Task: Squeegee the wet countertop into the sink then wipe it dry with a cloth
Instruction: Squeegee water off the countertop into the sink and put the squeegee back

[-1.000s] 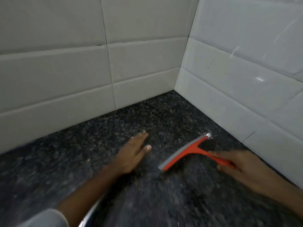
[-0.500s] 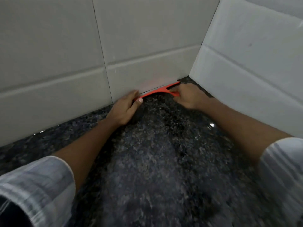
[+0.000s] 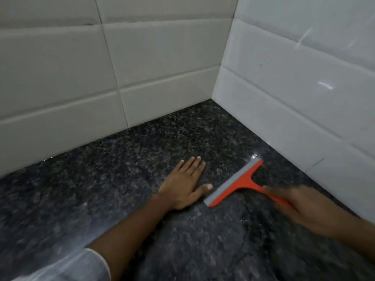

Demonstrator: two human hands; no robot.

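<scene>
Near the tiled corner, at about four o'clock on the dark speckled worktop (image 3: 121, 179), the red squeegee (image 3: 233, 184) lies with its grey blade on the stone, running from seven to one o'clock. The right hand (image 3: 300, 205), motion-blurred, has its fingers closed around the handle. The left hand (image 3: 182, 186) lies flat with fingers spread open, palm on the stone, thumb just beside the blade's near end. This looks like the squeegee step, mid-stroke, with glints of water near the blade's far tip. No sink or cloth is in view. The next move likely calls for steady downward pressure while drawing the blade toward the sink.
</scene>
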